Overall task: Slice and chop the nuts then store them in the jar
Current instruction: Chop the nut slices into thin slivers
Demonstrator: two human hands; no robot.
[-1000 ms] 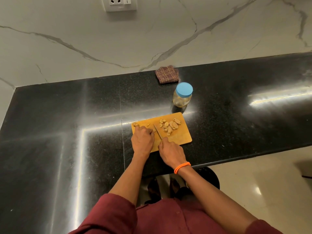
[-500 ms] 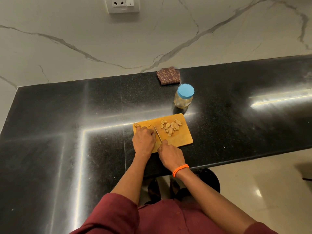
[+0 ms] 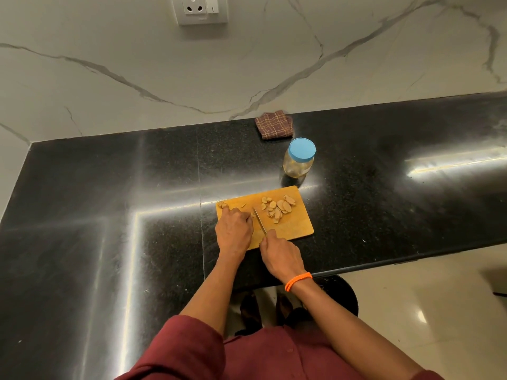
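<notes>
Nuts, pale and sliced into flat pieces (image 3: 278, 208), are heaped on the far right part of a rectangular light wooden cutting board (image 3: 297, 229), and a smaller whole lump of nut (image 3: 222, 205) sits at its far left corner. A slim metal knife (image 3: 259, 221) is laid across the middle of the board, its long axis running from the near handle to a tip pointed away and slightly left, between the two hands. The handle is gripped by the curled fingers of the right hand (image 3: 281, 255), which wears an orange wristband (image 3: 297, 281). The left hand (image 3: 233, 231) is pressed down on the board with fingers bent and close together just left of the blade; whether a nut is pinched beneath them cannot be told. Just beyond the board a clear glass jar with a blue lid (image 3: 299, 160) stands upright and closed on the black polished stone counter (image 3: 109, 215), and farther back a folded brown checked cloth (image 3: 273, 128) lies against the white marble wall (image 3: 137, 64).
</notes>
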